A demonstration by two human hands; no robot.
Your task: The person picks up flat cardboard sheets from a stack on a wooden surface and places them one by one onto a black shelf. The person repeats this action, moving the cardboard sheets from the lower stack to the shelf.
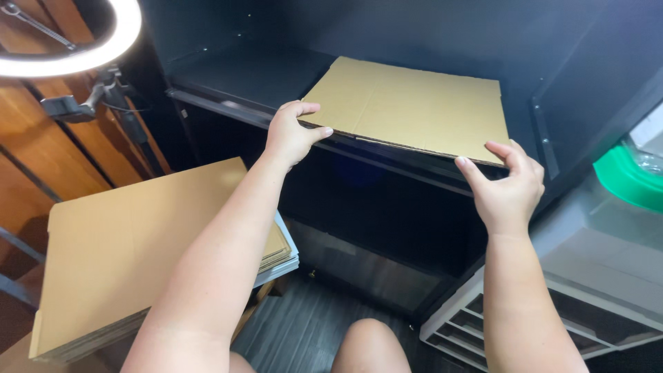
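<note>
A flat brown cardboard sheet (414,107) lies on a dark shelf (255,79) inside a black cabinet, its near edge jutting over the shelf's front. My left hand (289,132) pinches the sheet's near left corner between thumb and fingers. My right hand (507,185) grips the near right corner the same way. Both arms reach forward and up from below.
A stack of flat cardboard sheets (131,242) rests on a low stand at my left. A ring light (83,52) on a holder glows at the top left. A grey drawer unit (594,276) with a green object (625,181) on it stands at the right. My knee (369,345) shows below.
</note>
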